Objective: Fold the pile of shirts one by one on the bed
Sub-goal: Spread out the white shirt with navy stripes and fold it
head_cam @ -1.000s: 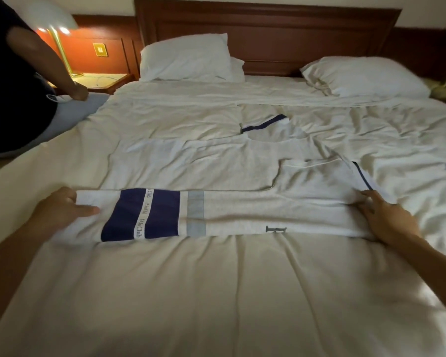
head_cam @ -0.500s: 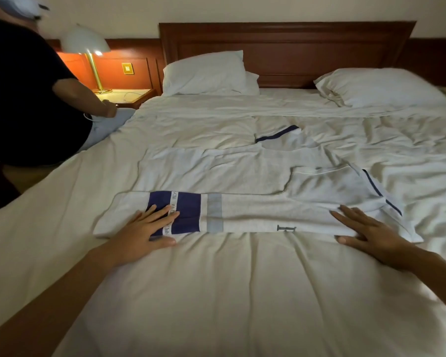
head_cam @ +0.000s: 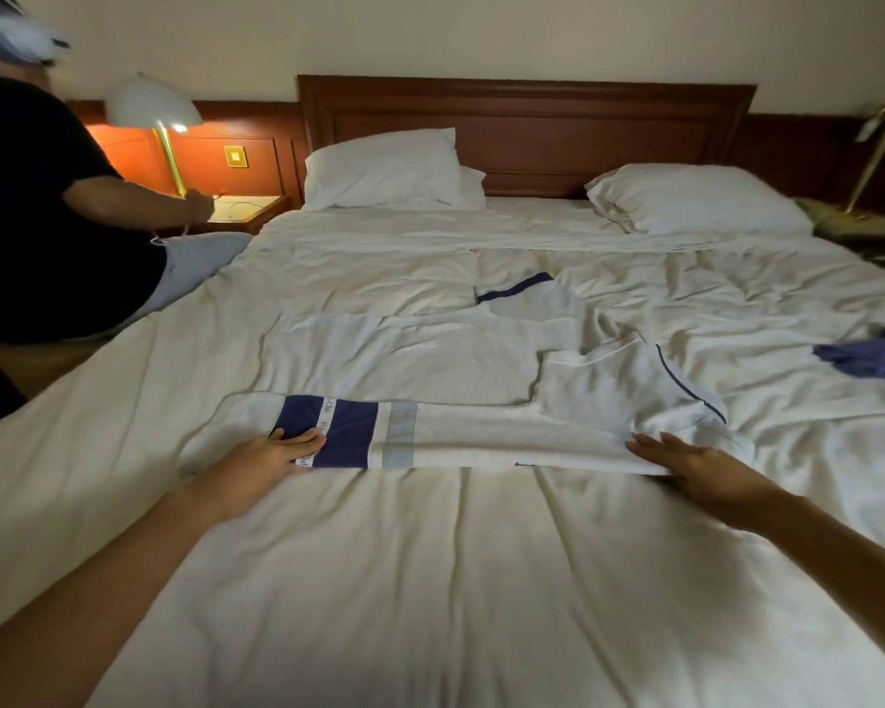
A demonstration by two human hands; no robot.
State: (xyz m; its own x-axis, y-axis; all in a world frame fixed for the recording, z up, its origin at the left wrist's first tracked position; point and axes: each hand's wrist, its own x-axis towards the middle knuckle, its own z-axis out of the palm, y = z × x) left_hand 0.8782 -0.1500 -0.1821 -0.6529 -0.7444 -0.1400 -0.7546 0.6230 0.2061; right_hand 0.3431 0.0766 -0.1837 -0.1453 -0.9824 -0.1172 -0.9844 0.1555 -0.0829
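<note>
A white shirt (head_cam: 430, 365) with navy trim lies spread sideways across the middle of the bed (head_cam: 430, 580). Its near edge is folded over into a long band that shows a navy block and a pale blue stripe. My left hand (head_cam: 272, 454) lies flat on the band's left part, fingers straight over the navy block. My right hand (head_cam: 696, 465) rests flat on the band's right end, fingers straight and pointing left. A sleeve with a navy cuff (head_cam: 517, 288) sticks out on the far side.
A crumpled blue garment (head_cam: 869, 355) lies at the bed's right edge. Two pillows (head_cam: 384, 171) lean at the wooden headboard. A person in a dark top (head_cam: 37, 212) sits on the bed's left side by a lit lamp (head_cam: 154, 104) and nightstand.
Both hands let go of the band's ends and came to lie flat on it, the left sliding inward onto the navy block. The camera view has tilted up and back.
</note>
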